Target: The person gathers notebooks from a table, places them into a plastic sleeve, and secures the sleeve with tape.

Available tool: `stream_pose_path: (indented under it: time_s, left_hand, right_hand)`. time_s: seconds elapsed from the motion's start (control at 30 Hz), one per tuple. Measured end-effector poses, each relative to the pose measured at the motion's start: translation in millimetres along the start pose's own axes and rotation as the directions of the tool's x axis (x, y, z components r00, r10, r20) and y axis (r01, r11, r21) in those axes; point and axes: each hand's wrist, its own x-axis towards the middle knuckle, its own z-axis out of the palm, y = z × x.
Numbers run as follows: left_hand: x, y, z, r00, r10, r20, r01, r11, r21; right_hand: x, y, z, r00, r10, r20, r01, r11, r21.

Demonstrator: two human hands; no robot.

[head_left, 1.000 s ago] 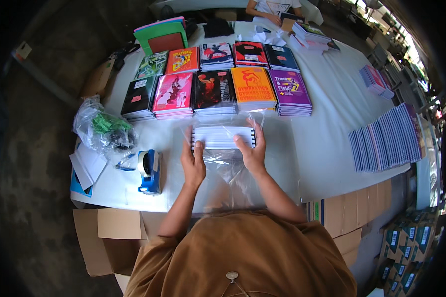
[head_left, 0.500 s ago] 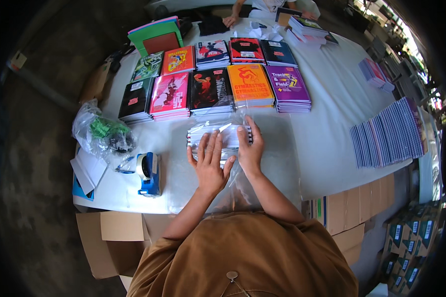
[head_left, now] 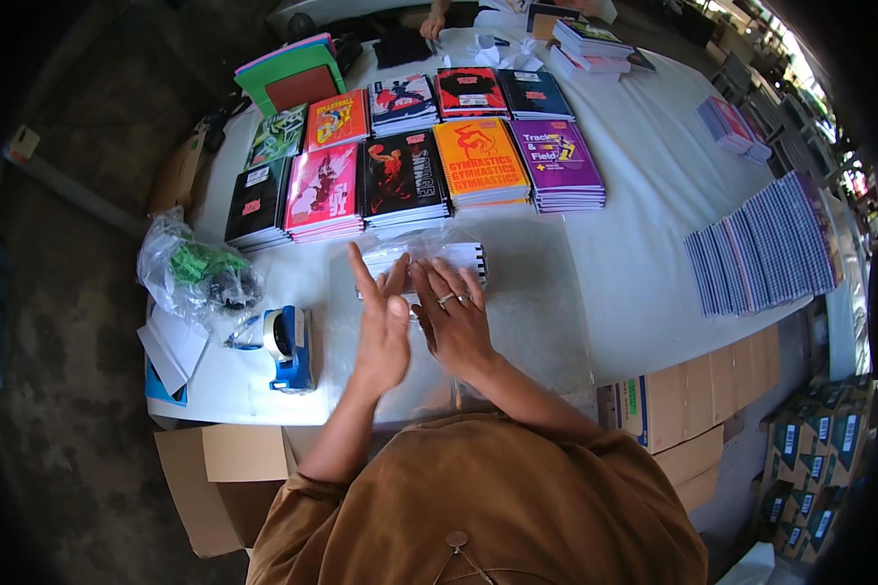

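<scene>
A bundle of wire-bound notebooks [head_left: 469, 257] in clear plastic wrap lies in front of me, its white page edges facing up and dark binding marks at its ends. My right hand [head_left: 456, 320], a ring on one finger, rests flat on the bundle with its fingers stretched out. Just left of it, my left hand [head_left: 382, 331] is turned on edge, fingers extended and thumb up, at the bundle's left part. Neither hand grips anything. Beneath them a clear plastic sheet [head_left: 541, 302] covers the white table. The hands hide much of the bundle's near side.
Beyond the bundle stand two rows of notebook stacks [head_left: 407, 175]. Left are a blue tape dispenser [head_left: 291, 356] and a plastic bag [head_left: 180, 258]. At right lies a long notebook pile [head_left: 763, 249]. Open cardboard box [head_left: 180, 478] below the edge. Another person's hand [head_left: 433, 23] is across the table.
My left hand has turned from palm-down to on edge, lifting its fingers. My right hand has gone from holding the bundle's right end to lying flat on top. The view has shifted slightly.
</scene>
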Motion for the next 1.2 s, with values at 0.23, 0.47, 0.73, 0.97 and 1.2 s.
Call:
stream_pose_path:
  time_s: [0.23,0.47,0.73,0.97,1.2]
  left_hand:
    - [94,20,-34,0.848,0.466,0.253,-0.477,0.462,0.748]
    - [127,1,-28,0.967,0.143,0.209,-0.167,0.981,0.100]
    - [23,-27,-18,0.821,0.419,0.388,-0.566,0.690,0.452]
    - [-36,-39,-67,0.912,0.405,0.069,-0.380,0.767,0.517]
    - [-90,-82,-233,0.668,-0.609,-0.428,0.742,0.590,0.318]
  right_hand:
    - [8,14,-13,0.986,-0.157,0.055,0.157,0.987,-0.011]
    - [2,22,-3,0.986,-0.166,0.025,0.166,0.986,-0.032]
    - [13,9,-3,0.916,0.220,-0.335,-0.066,0.907,0.416]
    - [0,29,10,0.952,-0.045,-0.302,0.124,0.961,0.248]
    - [0,28,12,0.950,-0.047,-0.310,0.124,0.965,0.231]
